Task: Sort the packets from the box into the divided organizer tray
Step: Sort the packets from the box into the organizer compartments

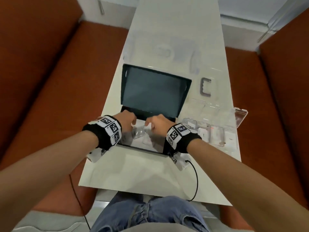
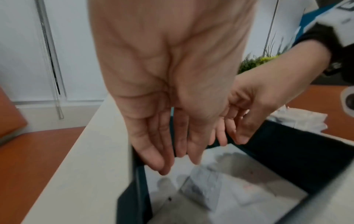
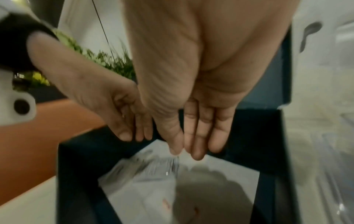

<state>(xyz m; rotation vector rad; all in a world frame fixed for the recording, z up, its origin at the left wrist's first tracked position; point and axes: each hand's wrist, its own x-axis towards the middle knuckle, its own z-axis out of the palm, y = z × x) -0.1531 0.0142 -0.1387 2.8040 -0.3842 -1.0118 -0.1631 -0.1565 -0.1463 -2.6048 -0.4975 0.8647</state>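
Packets (image 3: 145, 186) lying loose on the pale floor of the dark box (image 1: 142, 149), clear and blurred. Left hand (image 2: 172, 94) and right hand (image 3: 197, 84) poised above them, fingers (image 3: 199, 136) straight, holding nothing. Likely to fumble slippery film, grab two together, or misfile in the clear organizer tray (image 1: 215, 131).

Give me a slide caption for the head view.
Both hands, left and right, reach into the dark box of packets.
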